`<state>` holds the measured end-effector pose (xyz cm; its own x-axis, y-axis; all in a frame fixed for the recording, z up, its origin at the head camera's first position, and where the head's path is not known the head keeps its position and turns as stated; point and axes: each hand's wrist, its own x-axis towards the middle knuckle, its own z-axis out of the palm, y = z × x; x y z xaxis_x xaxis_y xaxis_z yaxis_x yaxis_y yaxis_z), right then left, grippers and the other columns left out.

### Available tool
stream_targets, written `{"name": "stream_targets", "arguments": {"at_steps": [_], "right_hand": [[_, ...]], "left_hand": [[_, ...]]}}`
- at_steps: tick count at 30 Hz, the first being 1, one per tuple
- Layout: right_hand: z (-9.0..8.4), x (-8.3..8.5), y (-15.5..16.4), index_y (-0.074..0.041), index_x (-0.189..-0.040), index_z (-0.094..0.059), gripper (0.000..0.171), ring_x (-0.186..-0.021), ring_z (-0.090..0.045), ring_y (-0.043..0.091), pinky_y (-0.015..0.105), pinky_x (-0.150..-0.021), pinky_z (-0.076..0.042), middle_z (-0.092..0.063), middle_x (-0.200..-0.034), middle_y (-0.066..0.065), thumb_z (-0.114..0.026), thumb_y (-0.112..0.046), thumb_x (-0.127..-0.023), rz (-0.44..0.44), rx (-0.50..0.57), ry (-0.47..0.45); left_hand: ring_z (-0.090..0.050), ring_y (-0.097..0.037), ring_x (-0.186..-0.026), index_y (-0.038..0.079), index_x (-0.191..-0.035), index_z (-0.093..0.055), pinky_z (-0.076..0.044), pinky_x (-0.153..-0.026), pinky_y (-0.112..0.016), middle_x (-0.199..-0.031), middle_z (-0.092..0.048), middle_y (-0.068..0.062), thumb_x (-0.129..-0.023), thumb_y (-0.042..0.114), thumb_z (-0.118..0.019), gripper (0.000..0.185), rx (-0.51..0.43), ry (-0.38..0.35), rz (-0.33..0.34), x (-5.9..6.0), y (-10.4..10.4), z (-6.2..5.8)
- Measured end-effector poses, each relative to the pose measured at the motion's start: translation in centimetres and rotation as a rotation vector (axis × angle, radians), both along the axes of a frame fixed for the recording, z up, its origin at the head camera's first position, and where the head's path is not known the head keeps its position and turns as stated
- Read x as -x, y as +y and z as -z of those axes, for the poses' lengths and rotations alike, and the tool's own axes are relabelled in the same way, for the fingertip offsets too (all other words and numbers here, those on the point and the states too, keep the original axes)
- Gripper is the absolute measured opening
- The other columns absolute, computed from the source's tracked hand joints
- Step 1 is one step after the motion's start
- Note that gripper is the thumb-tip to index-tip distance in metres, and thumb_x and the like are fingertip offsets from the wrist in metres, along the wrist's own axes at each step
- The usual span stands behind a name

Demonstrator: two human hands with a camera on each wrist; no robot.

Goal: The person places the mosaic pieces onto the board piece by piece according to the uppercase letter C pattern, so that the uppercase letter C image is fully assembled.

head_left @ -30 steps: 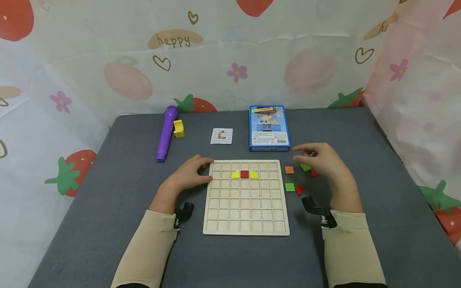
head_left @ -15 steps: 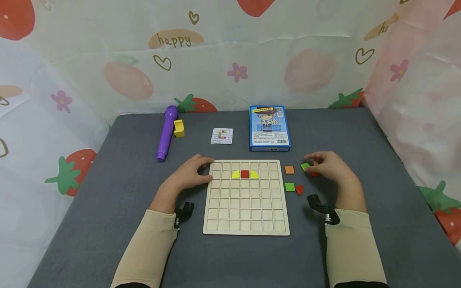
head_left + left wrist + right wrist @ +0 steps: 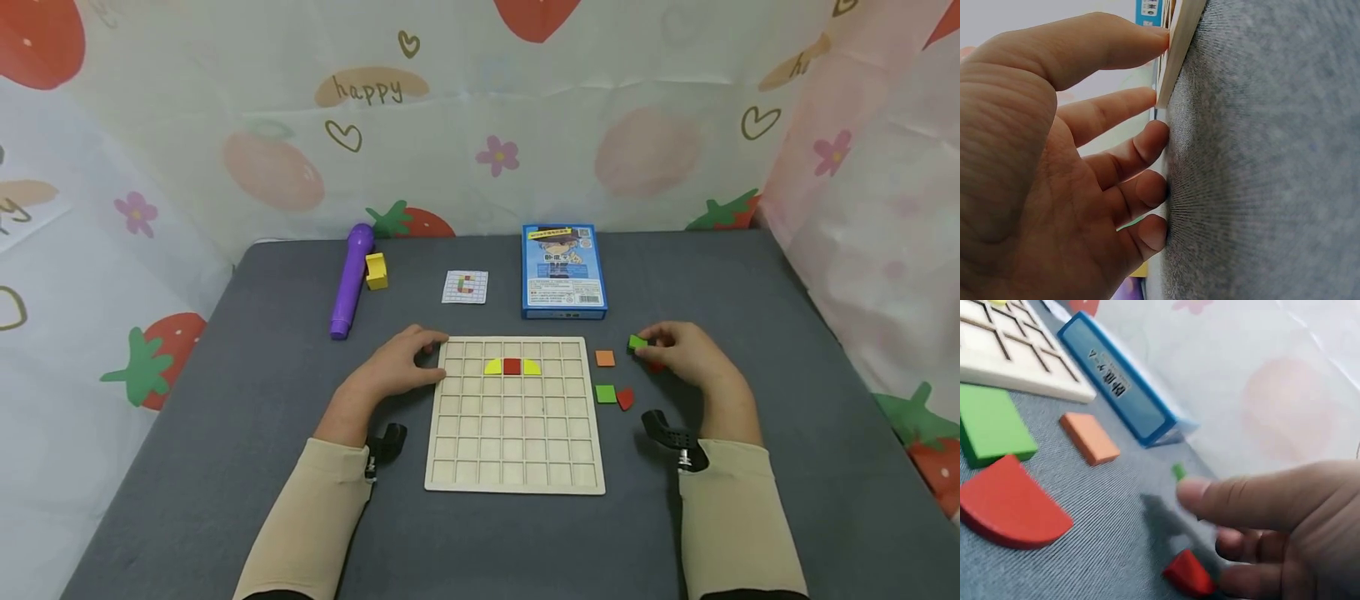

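Observation:
A wooden grid board (image 3: 514, 450) lies in the middle of the grey table, with a red square (image 3: 512, 367) between two yellow pieces in its second row. My left hand (image 3: 429, 348) rests flat at the board's upper left corner; in the left wrist view its fingertips (image 3: 1155, 39) touch the board's edge (image 3: 1177, 59). To the right of the board my right hand (image 3: 649, 341) pinches a small green piece (image 3: 637, 342) at the table. The green piece (image 3: 1178, 471) peeks past my thumb (image 3: 1235, 501). A red piece (image 3: 1188, 573) lies under that hand.
Loose pieces lie between board and right hand: an orange square (image 3: 604, 358), a green square (image 3: 605, 393), a red quarter round (image 3: 625, 399). Behind the board are a blue box (image 3: 563, 271), a pattern card (image 3: 465, 287), a purple marker (image 3: 351, 279) and a yellow block (image 3: 376, 271). Printed curtains surround the table.
My right hand came down from above the loose pieces and closed its fingertips on the small green piece. The left hand stayed at the board's corner.

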<state>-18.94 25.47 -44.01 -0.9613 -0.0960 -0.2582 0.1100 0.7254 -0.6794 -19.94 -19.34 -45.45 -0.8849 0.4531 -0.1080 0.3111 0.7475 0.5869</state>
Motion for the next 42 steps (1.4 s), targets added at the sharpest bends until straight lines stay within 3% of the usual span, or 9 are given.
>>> {"name": "stream_targets", "arguments": {"at_steps": [5,9,11,14,16,21,28,37,42], "right_hand": [[-1.2,-0.1,-0.9,0.002,-0.134,-0.061,0.041,-0.103,-0.064,0.033,0.045,-0.088,-0.05,-0.063,-0.124,0.022,-0.063,-0.026,-0.104,-0.005,0.068,0.021],[-2.5,-0.4,-2.2,0.0,-0.137,-0.06,0.039,-0.107,-0.066,0.035,0.048,-0.09,-0.048,-0.068,-0.12,0.022,-0.06,-0.022,-0.106,-0.027,0.12,0.047],[-3.2,-0.7,-3.0,0.0,-0.139,-0.06,0.038,-0.108,-0.066,0.036,0.047,-0.089,-0.047,-0.069,-0.118,0.021,-0.059,-0.021,-0.106,-0.044,0.129,0.072],[-4.0,-1.0,-4.2,-0.002,-0.14,-0.06,0.038,-0.107,-0.066,0.037,0.04,-0.071,-0.046,-0.07,-0.116,0.022,-0.058,-0.02,-0.107,-0.068,0.158,0.095],[-4.4,-1.2,-5.0,-0.001,-0.141,-0.06,0.038,-0.107,-0.068,0.038,0.039,-0.071,-0.05,-0.069,-0.12,0.024,-0.058,-0.018,-0.107,-0.098,0.19,0.118],[-5.0,-1.6,-6.8,0.001,-0.138,-0.062,0.036,-0.103,-0.07,0.036,0.051,-0.092,-0.052,-0.065,-0.126,0.023,-0.06,-0.012,-0.105,-0.192,0.269,0.201],[-5.4,-2.1,-9.5,-0.001,-0.129,-0.068,0.032,-0.089,-0.068,0.029,0.039,-0.07,-0.051,-0.067,-0.102,0.013,-0.069,-0.012,-0.099,-0.242,0.286,0.257],[-4.5,-3.0,-13.6,-0.007,-0.12,-0.077,0.031,-0.074,-0.044,0.021,0.037,-0.066,-0.036,-0.046,-0.078,0.003,-0.079,-0.018,-0.091,-0.291,0.208,0.318],[-3.0,-3.3,-16.0,-0.012,-0.119,-0.078,0.031,-0.07,-0.046,0.017,0.033,-0.063,-0.038,-0.054,-0.079,-0.001,-0.079,-0.025,-0.091,-0.335,0.116,0.279]], "left_hand": [[-0.051,-0.028,-0.098,0.007,-0.143,-0.059,-0.041,-0.085,-0.044,-0.11,-0.053,-0.011,-0.092,0.026,-0.075,0.057,-0.001,-0.004,-0.003,-0.1,0.0,0.0],[-0.051,-0.027,-0.099,0.008,-0.144,-0.058,-0.041,-0.086,-0.044,-0.112,-0.054,-0.011,-0.092,0.026,-0.075,0.057,0.003,-0.005,-0.004,0.0,0.0,0.1],[-0.051,-0.027,-0.099,0.008,-0.144,-0.058,-0.041,-0.086,-0.043,-0.112,-0.054,-0.011,-0.092,0.027,-0.075,0.057,0.004,-0.006,-0.004,0.0,0.0,0.2],[-0.051,-0.027,-0.099,0.008,-0.144,-0.058,-0.041,-0.086,-0.043,-0.112,-0.054,-0.011,-0.092,0.027,-0.075,0.058,0.006,-0.008,-0.004,0.0,0.0,0.2],[-0.051,-0.027,-0.099,0.008,-0.144,-0.058,-0.041,-0.086,-0.043,-0.111,-0.054,-0.011,-0.092,0.027,-0.075,0.058,0.008,-0.007,-0.004,0.1,0.1,0.2],[-0.051,-0.027,-0.098,0.009,-0.144,-0.059,-0.041,-0.086,-0.043,-0.111,-0.054,-0.01,-0.092,0.027,-0.075,0.057,0.013,-0.004,-0.004,0.1,0.1,0.2],[-0.05,-0.026,-0.099,0.009,-0.144,-0.058,-0.04,-0.086,-0.042,-0.11,-0.053,-0.01,-0.092,0.027,-0.076,0.058,0.02,-0.009,-0.012,0.2,0.2,0.1],[-0.05,-0.027,-0.099,0.009,-0.145,-0.058,-0.04,-0.088,-0.043,-0.111,-0.052,-0.011,-0.092,0.026,-0.076,0.058,0.018,-0.002,-0.005,0.2,0.1,0.2],[-0.05,-0.027,-0.099,0.009,-0.145,-0.058,-0.041,-0.087,-0.044,-0.111,-0.053,-0.011,-0.092,0.027,-0.076,0.058,0.023,-0.002,-0.008,0.1,0.2,0.1]]}}
